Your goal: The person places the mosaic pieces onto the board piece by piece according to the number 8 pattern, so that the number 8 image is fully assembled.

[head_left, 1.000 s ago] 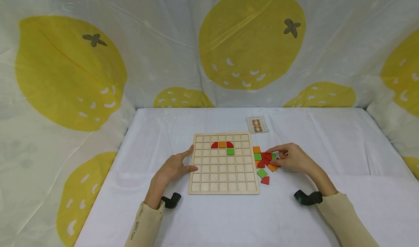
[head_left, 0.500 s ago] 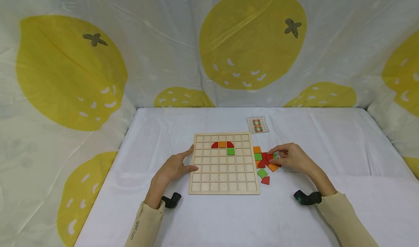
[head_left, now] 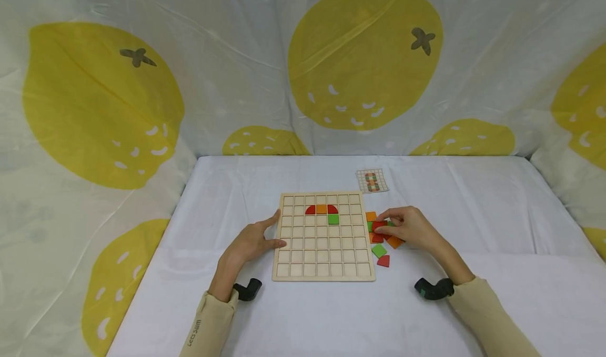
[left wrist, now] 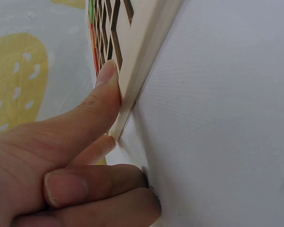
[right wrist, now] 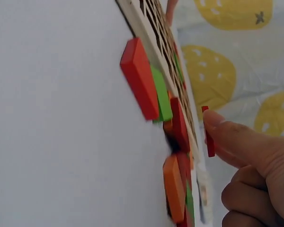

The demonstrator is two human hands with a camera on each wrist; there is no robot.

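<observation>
My left hand (head_left: 252, 240) rests at the left edge of a square wooden grid board (head_left: 310, 254). Its thumb lies over the frame and the index finger touches the edge farther up, spread apart; the other fingers bend against the cloth in the left wrist view. My right hand (head_left: 411, 226) pinches a red quarter-round tile (right wrist: 209, 142) between thumb and index finger, raised over the loose pieces. In the board sit an orange square (head_left: 321, 208), two red quarter-rounds and a green square (head_left: 333, 218).
Right of the board lie several loose tiles, among them a green square (head_left: 379, 251), a red quarter-round (head_left: 383, 261) and an orange square (head_left: 395, 242). A small pattern card (head_left: 384, 183) lies behind the board. Lemon-print cloth hangs around the white table.
My right hand has moved left toward the board, carrying the red quarter-round tile away from the loose pieces' right side. My left hand and the board stay put.
</observation>
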